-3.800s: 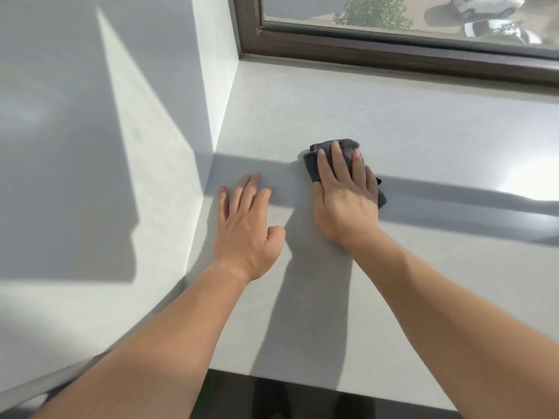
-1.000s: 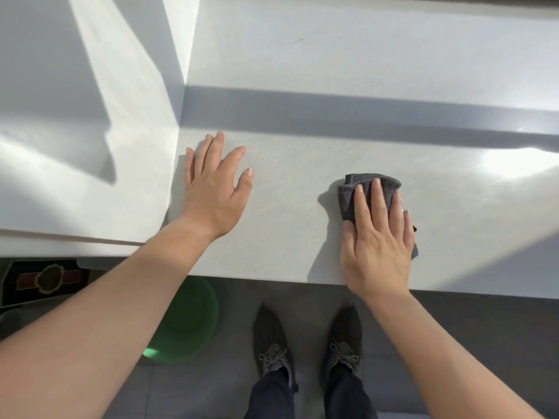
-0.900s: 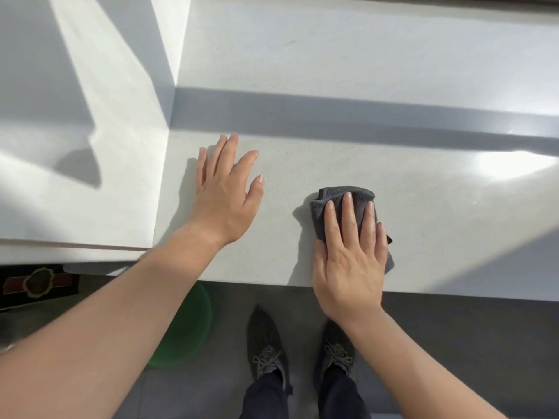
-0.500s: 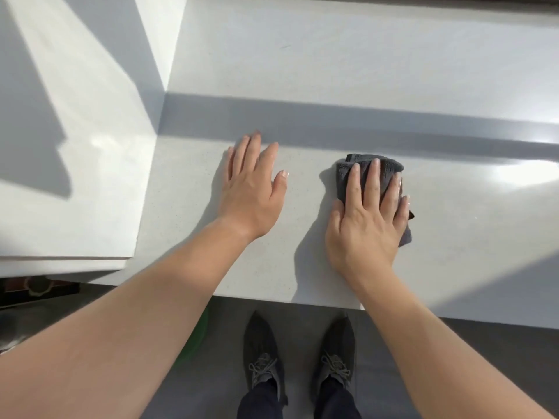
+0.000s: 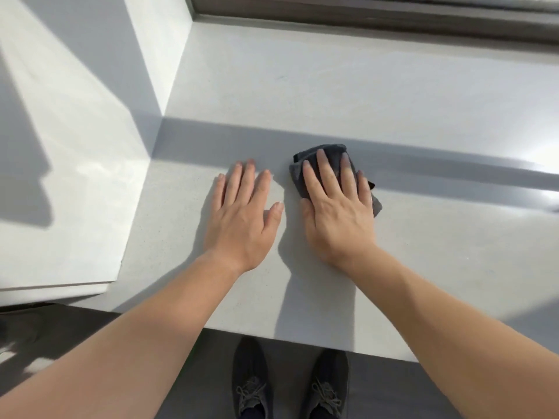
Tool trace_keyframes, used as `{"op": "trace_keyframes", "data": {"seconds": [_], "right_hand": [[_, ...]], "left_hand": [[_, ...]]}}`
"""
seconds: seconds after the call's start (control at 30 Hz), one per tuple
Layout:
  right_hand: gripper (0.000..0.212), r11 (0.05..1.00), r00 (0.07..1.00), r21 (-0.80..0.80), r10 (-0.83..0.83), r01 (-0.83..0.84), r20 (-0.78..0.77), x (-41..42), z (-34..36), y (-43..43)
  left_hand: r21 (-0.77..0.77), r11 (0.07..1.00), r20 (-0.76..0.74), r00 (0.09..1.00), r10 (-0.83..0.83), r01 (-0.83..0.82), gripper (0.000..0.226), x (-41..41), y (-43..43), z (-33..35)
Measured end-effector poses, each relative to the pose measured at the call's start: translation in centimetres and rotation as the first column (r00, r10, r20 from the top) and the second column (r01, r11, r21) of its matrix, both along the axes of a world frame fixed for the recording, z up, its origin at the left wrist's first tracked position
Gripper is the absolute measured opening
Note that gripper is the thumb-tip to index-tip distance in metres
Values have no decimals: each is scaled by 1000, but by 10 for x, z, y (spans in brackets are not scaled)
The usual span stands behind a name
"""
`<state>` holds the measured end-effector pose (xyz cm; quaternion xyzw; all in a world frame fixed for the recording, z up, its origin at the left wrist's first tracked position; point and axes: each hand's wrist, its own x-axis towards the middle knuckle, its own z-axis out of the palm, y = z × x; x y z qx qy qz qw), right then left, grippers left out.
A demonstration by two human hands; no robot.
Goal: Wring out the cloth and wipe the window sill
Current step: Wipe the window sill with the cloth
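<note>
The right grip (image 5: 338, 216) is lying flat with straight fingers, pressing the dark cloth (image 5: 297, 173) onto the window sill (image 5: 302, 86). The cloth, possibly folded, is showing only past the fingertips and beside the little finger. The left grip (image 5: 242, 219) is resting flat just beside it, holding nothing.

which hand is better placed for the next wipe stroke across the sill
Right. The right hand lies flat on the dark cloth, fingers straight, pressing it to the window sill. The left hand rests bare on the sill beside it, holding nothing, so it likely just braces.
</note>
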<state>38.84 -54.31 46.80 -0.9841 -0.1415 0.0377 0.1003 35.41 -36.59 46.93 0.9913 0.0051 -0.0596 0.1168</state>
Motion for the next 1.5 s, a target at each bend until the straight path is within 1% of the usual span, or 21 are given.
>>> {"op": "trace_keyframes", "data": {"seconds": [0.07,0.1,0.23,0.27,0.33,0.43,0.5,0.57,0.63,0.67,0.73,0.83,0.9,0.93,1.0,1.1,1.17,1.27,1.33,1.4,1.5], "right_hand": [[58,984,984,-15,179,-180,-21,4,2,-17],[57,985,985,-24,168,-169,-28,19,1,-29],[59,968,966,-13,-250,250,-63,86,4,-50],[59,959,958,-16,-285,284,-45,88,4,-40],[59,985,985,3,-171,171,-9,73,1,-14],[58,987,986,6,164,-164,-10,47,0,-12],[57,975,975,-7,221,-222,-34,64,2,-34],[57,998,998,-38,39,-41,-47,96,3,-56],[59,969,968,-50,-244,241,-62,122,6,-59],[59,950,949,-56,-311,308,-53,126,7,-50],[59,976,976,-50,-215,214,-34,118,8,-25],[58,985,985,-43,167,-169,-39,104,13,-24],[57,976,975,-21,216,-217,-45,125,17,-40],[56,989,989,-25,144,-145,-36,141,16,-48],[57,990,990,-28,-136,135,-45,175,16,-56],[60,868,865,-24,-497,497,-75,209,16,-35],[60,882,879,-18,-470,470,-81,210,17,1],[57,999,998,-16,-48,48,-49,202,16,28],[56,998,997,-26,62,-64,-45,218,21,3],[56,994,994,-34,-107,106,-33,247,24,-34],[59,868,866,-29,-496,495,-56,272,24,-49]], "left_hand": [[48,999,-21,1000,-4,5,67,0,-1,2],[69,998,-32,999,-9,11,68,-1,-1,3],[112,994,-45,999,-13,18,69,-3,-3,5],[115,993,-44,999,-11,16,69,-4,-2,3],[116,993,-35,999,-11,14,68,-7,-1,1],[116,993,-28,1000,-7,10,68,-10,-7,3],[102,995,-36,999,-15,19,69,-9,-10,5],[94,995,-40,999,-20,23,69,-9,-10,6],[75,997,-47,999,-7,11,68,-6,-13,10],[69,998,-43,999,2,1,67,-2,-15,12],[77,997,7,1000,-2,1,57,6,-17,18],[31,999,132,990,-42,39,45,35,-16,27],[4,998,108,992,-70,70,54,62,-15,28],[0,998,70,995,-67,67,60,77,-15,26],[22,999,-1,999,-39,39,68,98,-18,21],[77,997,-9,999,-31,32,70,107,-22,11],[87,996,2,1000,-24,23,71,108,-22,8],[99,995,22,1000,-22,20,71,110,-21,7],[66,998,32,999,-25,22,70,109,-26,9],[45,999,42,999,-27,25,70,107,-34,12],[49,999,40,999,-18,16,69,110,-38,12]]}}
